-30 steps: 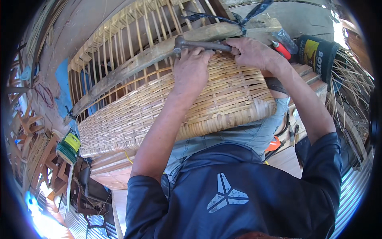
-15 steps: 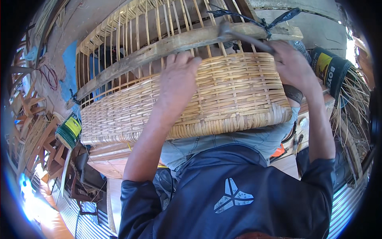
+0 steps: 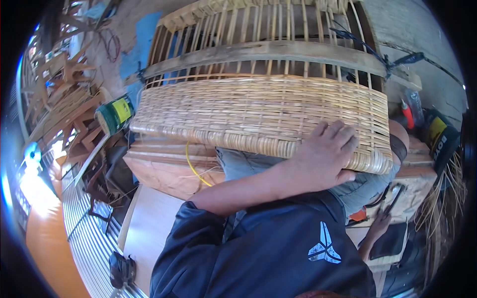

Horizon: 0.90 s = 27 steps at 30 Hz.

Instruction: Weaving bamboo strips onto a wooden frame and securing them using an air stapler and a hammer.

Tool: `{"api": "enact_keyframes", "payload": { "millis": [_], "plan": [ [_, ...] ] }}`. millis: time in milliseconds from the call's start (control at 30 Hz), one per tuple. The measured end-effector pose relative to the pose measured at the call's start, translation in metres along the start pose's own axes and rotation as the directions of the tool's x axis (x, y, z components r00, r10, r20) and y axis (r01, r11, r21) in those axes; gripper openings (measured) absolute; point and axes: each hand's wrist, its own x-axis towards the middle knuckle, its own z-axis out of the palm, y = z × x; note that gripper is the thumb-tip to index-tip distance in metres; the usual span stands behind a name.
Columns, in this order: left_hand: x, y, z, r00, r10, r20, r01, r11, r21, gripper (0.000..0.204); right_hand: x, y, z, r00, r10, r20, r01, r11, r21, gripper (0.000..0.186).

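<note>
The woven rattan panel (image 3: 238, 104) rests across my lap, with bare upright canes showing behind a wooden crossbar (image 3: 248, 52). My left hand (image 3: 325, 154) lies over the panel's bound front edge at the right, fingers apart and bent lightly on the weave. My right hand (image 3: 378, 224) is low at the right, beside my body, closed round a long dark tool (image 3: 395, 198) at a wooden surface (image 3: 417, 188); whether this is the hammer is too small to tell.
A green container (image 3: 113, 114) and wooden pieces (image 3: 64, 89) are at left, above a pale board (image 3: 146, 218). A red-handled tool (image 3: 406, 113), a clear bottle (image 3: 415, 102), a dark bucket (image 3: 442, 144) and loose strips (image 3: 439, 193) are at right. A yellow cord (image 3: 191, 166) hangs below the panel.
My left hand has moved right and down along the panel. My right hand, earlier holding a hammer at the weave's top, has dropped to the lower right. The view has swung, shifting the panel.
</note>
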Motion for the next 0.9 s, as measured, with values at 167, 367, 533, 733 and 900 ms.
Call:
{"api": "enact_keyframes", "payload": {
  "millis": [167,367,533,733,900],
  "plan": [
    [-0.010,-0.004,0.027,1.000,-0.003,-0.002,0.004,0.935,0.353,0.057,-0.010,0.014,0.005,0.935,-0.217,0.280,0.354,0.516,-0.780,0.053],
    [-0.003,0.008,0.032,0.987,0.163,0.012,-0.150,0.872,0.467,0.050,0.108,-0.166,-0.004,0.993,0.015,-0.114,0.093,0.480,0.872,0.050],
    [-0.013,0.014,0.041,0.986,0.165,-0.001,-0.139,0.831,0.539,0.051,0.237,-0.336,0.007,0.947,0.106,0.303,-0.313,0.101,0.944,0.054],
    [-0.011,0.010,0.045,0.980,0.192,-0.050,-0.137,0.835,0.533,0.055,0.284,-0.366,0.069,0.862,-0.159,0.481,-0.505,-0.188,0.842,0.054],
    [-0.021,0.011,0.050,0.962,0.260,-0.082,-0.178,0.826,0.535,0.053,0.272,-0.343,0.054,0.903,-0.153,0.400,-0.424,-0.179,0.888,0.043]
  ]
}}
